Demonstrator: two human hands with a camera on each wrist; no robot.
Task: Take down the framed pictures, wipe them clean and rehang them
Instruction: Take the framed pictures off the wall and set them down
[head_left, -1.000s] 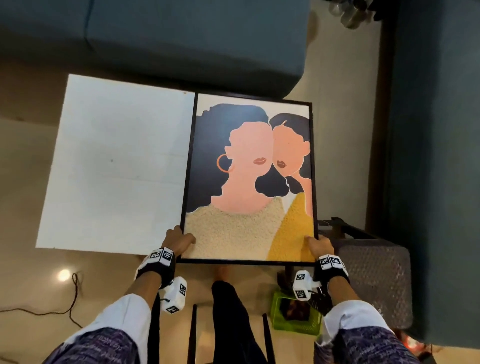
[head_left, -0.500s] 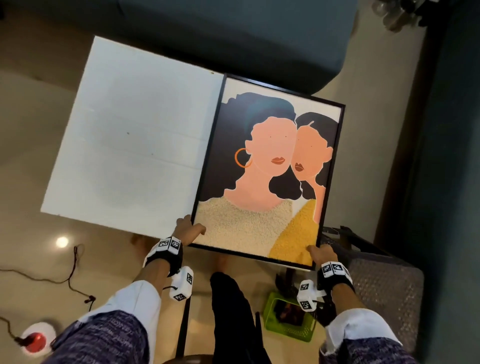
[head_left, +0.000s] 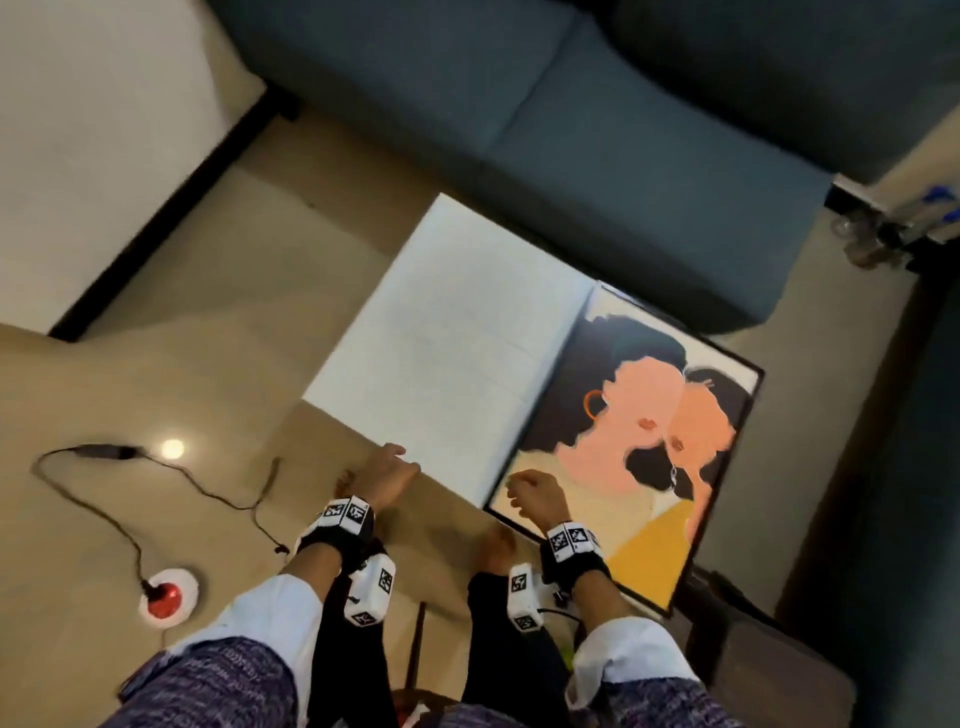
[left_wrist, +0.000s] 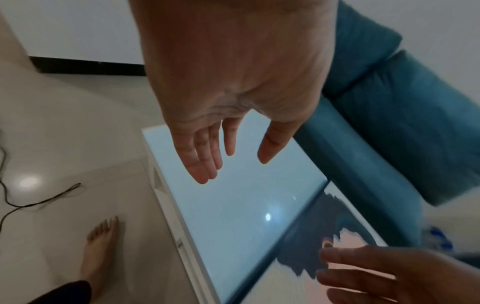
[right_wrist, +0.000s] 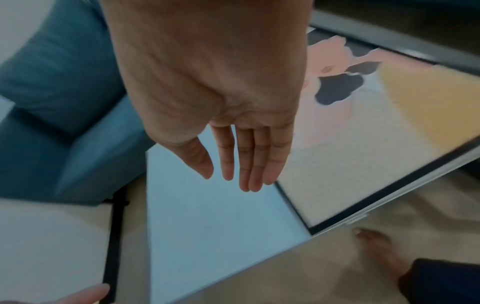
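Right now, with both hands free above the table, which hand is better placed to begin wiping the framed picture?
The right hand, probably. It hangs open over the framed picture's near corner, while the left hand is open over the bare white table beside it. No cloth is visible.

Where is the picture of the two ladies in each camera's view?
Head: the framed picture lies right of centre on the white table.
Left wrist: only its corner shows, lower right.
Right wrist: it fills the upper right.
Shared landmark: the blue sofa behind the table.
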